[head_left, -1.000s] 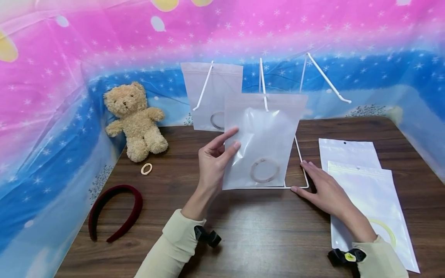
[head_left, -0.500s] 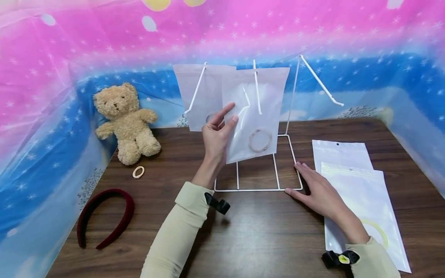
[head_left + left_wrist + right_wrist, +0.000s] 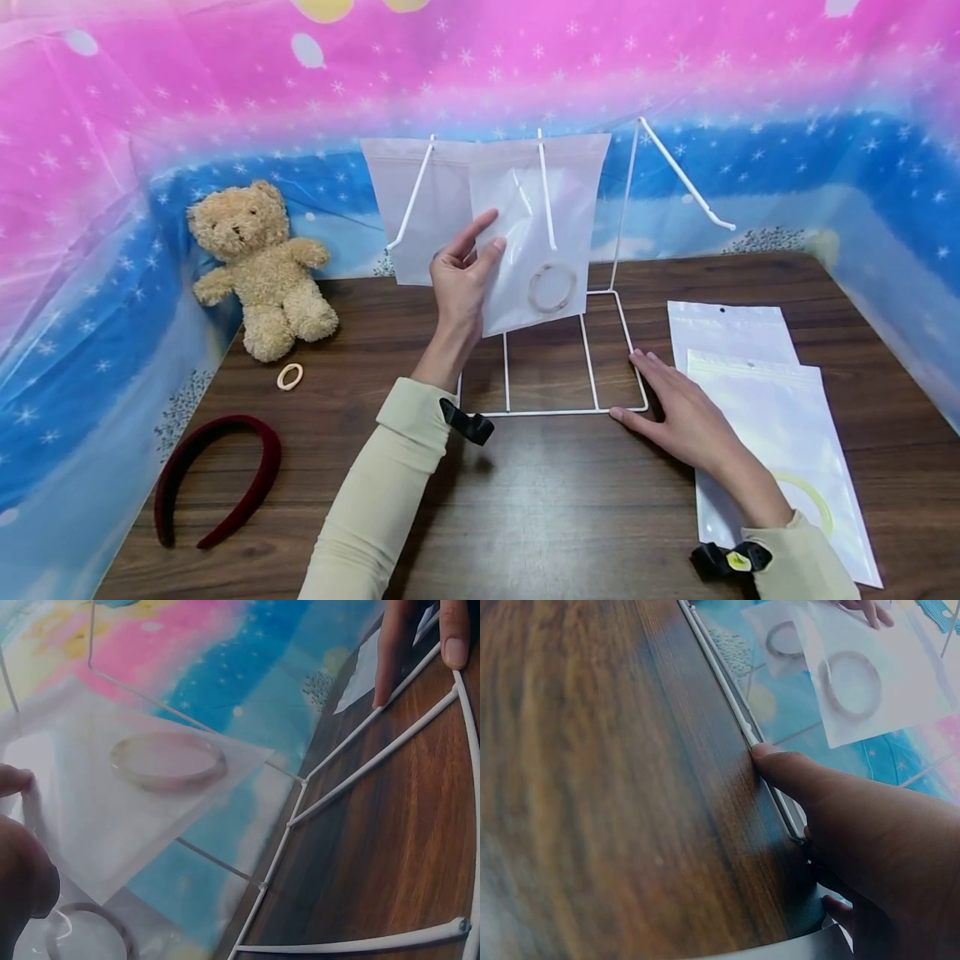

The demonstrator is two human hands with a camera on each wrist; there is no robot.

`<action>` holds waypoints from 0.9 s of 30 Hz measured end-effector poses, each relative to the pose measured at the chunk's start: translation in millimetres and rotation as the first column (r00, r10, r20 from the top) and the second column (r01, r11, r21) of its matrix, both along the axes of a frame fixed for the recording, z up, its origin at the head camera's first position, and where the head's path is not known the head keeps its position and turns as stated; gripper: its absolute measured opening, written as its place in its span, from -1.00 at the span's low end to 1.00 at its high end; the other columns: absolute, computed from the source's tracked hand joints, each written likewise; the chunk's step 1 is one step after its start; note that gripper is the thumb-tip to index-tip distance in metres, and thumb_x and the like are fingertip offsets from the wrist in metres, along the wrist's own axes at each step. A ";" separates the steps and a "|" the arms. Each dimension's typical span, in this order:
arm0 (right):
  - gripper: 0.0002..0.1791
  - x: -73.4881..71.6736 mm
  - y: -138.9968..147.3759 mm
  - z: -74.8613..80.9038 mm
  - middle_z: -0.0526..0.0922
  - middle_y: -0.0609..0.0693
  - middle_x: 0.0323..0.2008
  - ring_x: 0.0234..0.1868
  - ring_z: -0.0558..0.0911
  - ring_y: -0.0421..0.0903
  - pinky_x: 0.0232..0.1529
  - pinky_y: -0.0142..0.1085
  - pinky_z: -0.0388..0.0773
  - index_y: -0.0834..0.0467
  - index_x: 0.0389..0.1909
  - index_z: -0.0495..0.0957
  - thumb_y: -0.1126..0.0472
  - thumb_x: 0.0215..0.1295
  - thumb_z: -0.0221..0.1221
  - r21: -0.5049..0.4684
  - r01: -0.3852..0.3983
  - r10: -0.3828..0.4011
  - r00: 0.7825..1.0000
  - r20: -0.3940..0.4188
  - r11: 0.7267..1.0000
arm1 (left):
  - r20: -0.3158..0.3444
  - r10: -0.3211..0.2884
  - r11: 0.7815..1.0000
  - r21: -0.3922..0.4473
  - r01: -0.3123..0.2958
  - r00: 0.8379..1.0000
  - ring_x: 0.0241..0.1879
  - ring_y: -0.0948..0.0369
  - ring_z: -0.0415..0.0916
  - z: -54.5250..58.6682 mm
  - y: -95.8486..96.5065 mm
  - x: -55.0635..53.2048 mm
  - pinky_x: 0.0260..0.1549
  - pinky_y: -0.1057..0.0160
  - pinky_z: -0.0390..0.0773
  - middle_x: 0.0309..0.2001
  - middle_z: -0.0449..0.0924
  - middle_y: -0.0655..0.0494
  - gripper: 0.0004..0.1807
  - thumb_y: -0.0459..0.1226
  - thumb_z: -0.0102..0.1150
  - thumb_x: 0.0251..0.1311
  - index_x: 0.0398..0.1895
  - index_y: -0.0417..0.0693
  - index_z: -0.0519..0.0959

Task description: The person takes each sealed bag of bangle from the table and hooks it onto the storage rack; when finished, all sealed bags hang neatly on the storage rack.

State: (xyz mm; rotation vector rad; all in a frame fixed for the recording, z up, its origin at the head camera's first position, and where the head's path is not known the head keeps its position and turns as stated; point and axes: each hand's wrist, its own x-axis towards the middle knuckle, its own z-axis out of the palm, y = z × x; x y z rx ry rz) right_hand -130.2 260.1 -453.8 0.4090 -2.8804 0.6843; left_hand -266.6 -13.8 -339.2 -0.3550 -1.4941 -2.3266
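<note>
Left hand (image 3: pixel 461 287) pinches the bag (image 3: pixel 523 250) on the wire rack (image 3: pixel 555 413), right hand (image 3: pixel 692 423) has fingers spread at the rack's base corner, but imo a hard tug could tip it.

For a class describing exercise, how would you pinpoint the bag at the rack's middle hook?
On the brown table stands a white wire rack. The bag is at its middle hook, a ring showing low inside. Unlike the neighbouring bag it overlaps, it is held by the left hand.
</note>
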 end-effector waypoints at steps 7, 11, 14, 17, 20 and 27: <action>0.03 0.3 -0.9 0.4 0.21 0.24 0.43 0.39 0.22 0.25 0.27 0.20 0.21 0.17 0.49 0.16 -0.38 0.18 0.19 0.000 -0.002 0.002 1.000 0.004 1.000 | -0.038 0.034 0.996 -0.083 -0.037 0.999 -0.19 0.19 0.65 -2.5 -3.5 -5.0 -0.28 0.29 0.65 0.03 0.67 0.11 -0.65 -0.46 0.33 0.15 0.02 -0.06 0.70; 0.03 0.4 -0.9 0.5 0.21 0.24 0.43 0.39 0.22 0.25 0.27 0.20 0.21 0.18 0.49 0.16 -0.38 0.18 0.19 0.003 0.000 0.000 1.000 -0.001 1.000 | -0.065 0.016 0.992 -0.122 -0.024 0.998 -0.10 0.14 0.64 -4.5 -6.3 -4.7 -0.19 0.20 0.65 0.07 0.65 0.12 -0.64 -0.46 0.31 0.17 0.06 -0.10 0.68; 0.02 0.7 -1.3 0.5 0.22 0.23 0.43 0.40 0.22 0.24 0.26 0.20 0.21 0.19 0.48 0.17 -0.37 0.18 0.20 0.003 -0.003 0.003 1.000 -0.011 1.000 | -0.099 -0.020 0.991 -0.131 0.007 0.995 0.01 0.11 0.60 -5.4 -8.7 -3.7 -0.08 0.18 0.61 0.10 0.62 0.06 -0.61 -0.49 0.28 0.18 0.10 -0.18 0.63; 0.02 1.0 -1.6 0.5 0.23 0.22 0.42 0.40 0.22 0.23 0.26 0.20 0.22 0.19 0.48 0.18 -0.37 0.18 0.20 0.002 -0.006 0.006 1.000 -0.017 1.000 | -0.124 -0.056 0.989 -0.145 0.038 0.991 0.13 0.05 0.51 -5.2 -11.3 -1.9 0.03 0.20 0.53 0.13 0.59 -0.03 -0.59 -0.53 0.25 0.18 0.14 -0.31 0.58; 0.02 1.5 -1.6 0.1 0.23 0.22 0.42 0.40 0.22 0.23 0.26 0.20 0.21 0.19 0.48 0.18 -0.37 0.18 0.20 0.000 -0.004 0.004 1.000 -0.010 1.000 | -0.129 -0.077 0.979 -0.195 0.051 0.989 0.21 -0.06 0.42 -1.6 -15.6 4.5 0.10 0.09 0.43 0.16 0.55 -0.16 -0.58 -0.57 0.22 0.17 0.14 -0.44 0.52; 0.02 1.0 -1.3 1.7 0.22 0.24 0.43 0.40 0.21 0.25 0.26 0.22 0.20 0.17 0.49 0.16 -0.38 0.19 0.18 -0.005 -0.007 0.007 1.000 -0.004 1.000 | -0.123 -0.074 0.938 -0.346 0.027 0.990 0.26 -0.15 0.34 4.2 -43.0 39.2 0.17 -0.26 0.30 0.24 0.42 -0.31 -0.55 -0.60 0.19 0.15 0.15 -0.52 0.45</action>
